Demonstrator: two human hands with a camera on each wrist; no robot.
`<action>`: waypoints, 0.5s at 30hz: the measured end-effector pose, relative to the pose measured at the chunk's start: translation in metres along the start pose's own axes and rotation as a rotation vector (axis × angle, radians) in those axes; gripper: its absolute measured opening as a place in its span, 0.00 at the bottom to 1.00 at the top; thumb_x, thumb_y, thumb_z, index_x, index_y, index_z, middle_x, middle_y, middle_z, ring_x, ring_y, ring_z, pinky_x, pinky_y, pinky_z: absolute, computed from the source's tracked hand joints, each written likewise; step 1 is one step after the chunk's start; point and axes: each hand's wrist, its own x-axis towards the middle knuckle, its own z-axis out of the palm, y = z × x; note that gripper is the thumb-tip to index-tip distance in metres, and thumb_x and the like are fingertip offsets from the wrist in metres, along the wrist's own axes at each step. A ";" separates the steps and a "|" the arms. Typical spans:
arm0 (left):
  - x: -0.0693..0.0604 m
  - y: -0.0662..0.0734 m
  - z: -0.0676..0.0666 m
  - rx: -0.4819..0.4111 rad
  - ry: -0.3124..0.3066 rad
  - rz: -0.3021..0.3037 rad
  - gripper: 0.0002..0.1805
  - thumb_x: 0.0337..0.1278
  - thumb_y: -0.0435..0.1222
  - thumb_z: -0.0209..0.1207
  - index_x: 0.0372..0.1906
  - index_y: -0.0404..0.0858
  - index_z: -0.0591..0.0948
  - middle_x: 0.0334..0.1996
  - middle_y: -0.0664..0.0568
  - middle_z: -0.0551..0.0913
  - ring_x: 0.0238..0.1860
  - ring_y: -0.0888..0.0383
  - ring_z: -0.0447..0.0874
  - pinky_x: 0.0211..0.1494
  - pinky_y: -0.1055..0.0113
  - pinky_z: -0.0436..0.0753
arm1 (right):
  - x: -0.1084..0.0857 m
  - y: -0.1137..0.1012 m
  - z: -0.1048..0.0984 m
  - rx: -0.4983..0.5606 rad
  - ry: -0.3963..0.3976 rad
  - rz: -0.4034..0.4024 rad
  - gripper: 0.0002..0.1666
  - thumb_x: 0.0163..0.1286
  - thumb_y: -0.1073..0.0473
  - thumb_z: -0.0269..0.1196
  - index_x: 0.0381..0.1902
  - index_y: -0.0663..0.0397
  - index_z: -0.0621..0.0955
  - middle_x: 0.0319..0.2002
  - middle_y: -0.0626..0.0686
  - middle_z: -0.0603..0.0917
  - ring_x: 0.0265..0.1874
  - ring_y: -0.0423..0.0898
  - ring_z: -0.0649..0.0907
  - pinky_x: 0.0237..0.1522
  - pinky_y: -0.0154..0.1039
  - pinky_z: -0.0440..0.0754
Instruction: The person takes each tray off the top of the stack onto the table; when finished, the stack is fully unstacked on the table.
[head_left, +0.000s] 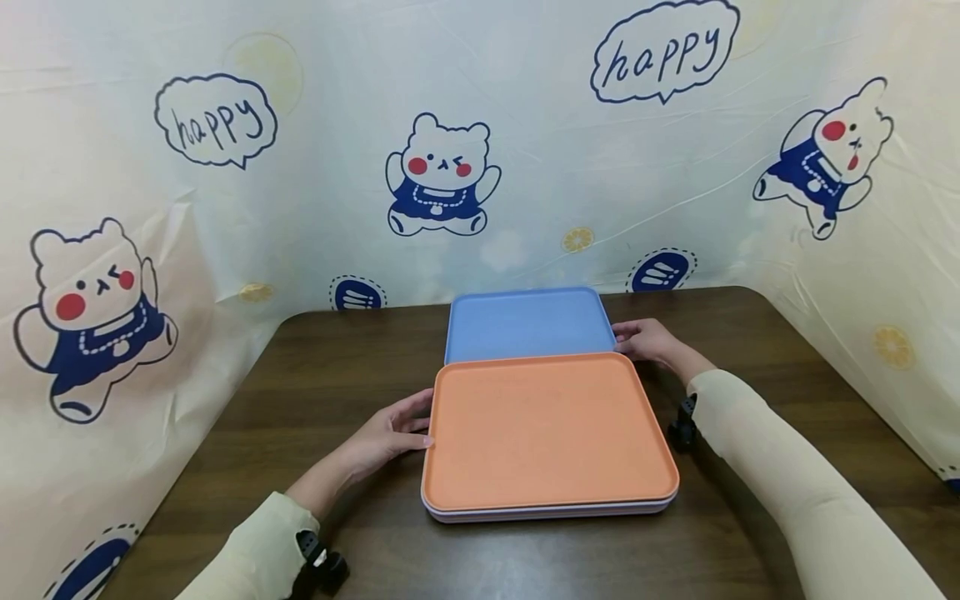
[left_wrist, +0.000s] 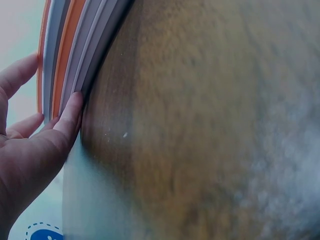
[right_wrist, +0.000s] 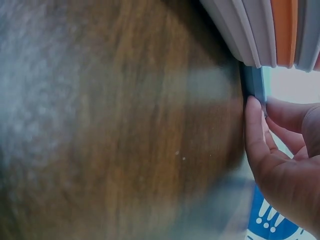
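Observation:
An orange tray (head_left: 551,429) tops a stack of trays on the brown table. Behind it, a blue tray (head_left: 528,321) lies flat, its near part hidden by the stack. My right hand (head_left: 648,340) pinches the right edge of the blue tray between thumb and fingers; the right wrist view shows these fingertips (right_wrist: 254,102) at the tray's rim. Spread along the left side of the stack, the fingers of my left hand (head_left: 386,435) touch the tray edges. Grey, orange and pale lilac tray edges (left_wrist: 82,55) show in layers in the left wrist view.
The dark wooden table (head_left: 345,350) is backed by a pale curtain (head_left: 315,192) printed with bears and "happy" bubbles. The curtain also hangs at both sides. A black wrist device (head_left: 322,562) sits on the left wrist, another (head_left: 682,425) on the right.

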 end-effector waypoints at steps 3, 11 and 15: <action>-0.001 0.000 0.000 -0.002 -0.012 0.008 0.44 0.59 0.34 0.65 0.76 0.41 0.56 0.74 0.42 0.55 0.69 0.41 0.62 0.62 0.54 0.72 | -0.002 -0.001 0.000 -0.023 -0.007 0.011 0.32 0.70 0.69 0.58 0.69 0.69 0.64 0.56 0.68 0.73 0.49 0.54 0.78 0.51 0.45 0.80; -0.001 0.000 0.001 -0.006 -0.017 0.017 0.43 0.59 0.33 0.65 0.76 0.40 0.56 0.74 0.41 0.55 0.69 0.41 0.62 0.63 0.53 0.72 | -0.015 -0.004 -0.008 -0.008 -0.019 0.024 0.33 0.72 0.66 0.57 0.71 0.68 0.62 0.61 0.71 0.70 0.57 0.61 0.75 0.55 0.49 0.77; -0.001 0.000 0.002 -0.003 -0.010 0.017 0.43 0.59 0.33 0.65 0.76 0.41 0.56 0.74 0.42 0.55 0.69 0.41 0.62 0.62 0.54 0.73 | -0.025 -0.006 -0.012 0.027 -0.032 0.002 0.33 0.73 0.67 0.56 0.71 0.69 0.60 0.62 0.73 0.68 0.58 0.62 0.74 0.55 0.49 0.77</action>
